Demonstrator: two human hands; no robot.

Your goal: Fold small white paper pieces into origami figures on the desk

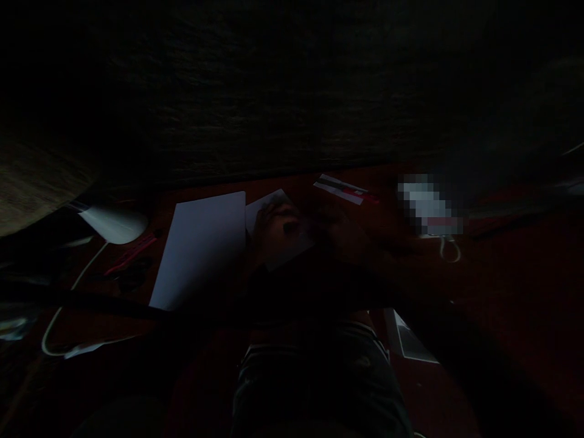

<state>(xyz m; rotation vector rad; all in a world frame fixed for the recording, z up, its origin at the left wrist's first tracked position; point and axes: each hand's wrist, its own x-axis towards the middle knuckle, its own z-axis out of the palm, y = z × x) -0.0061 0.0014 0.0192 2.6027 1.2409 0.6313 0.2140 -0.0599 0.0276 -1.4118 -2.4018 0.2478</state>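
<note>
The scene is very dark and blurred. My left hand lies on a small piece of white paper, its fingers curled in over it. Close by on the right, my right hand is a dim shape at the paper's right side; shadow hides its fingers. A large white sheet lies flat to the left of my left hand. Beyond my right hand is a utility knife, red in part, on or beside a narrow pale strip.
A white lamp-like cone with a pale cord stands at the left, near a red object and dark scissors-like handles. A blurred-out pale item with a loop lies right on the reddish-brown surface.
</note>
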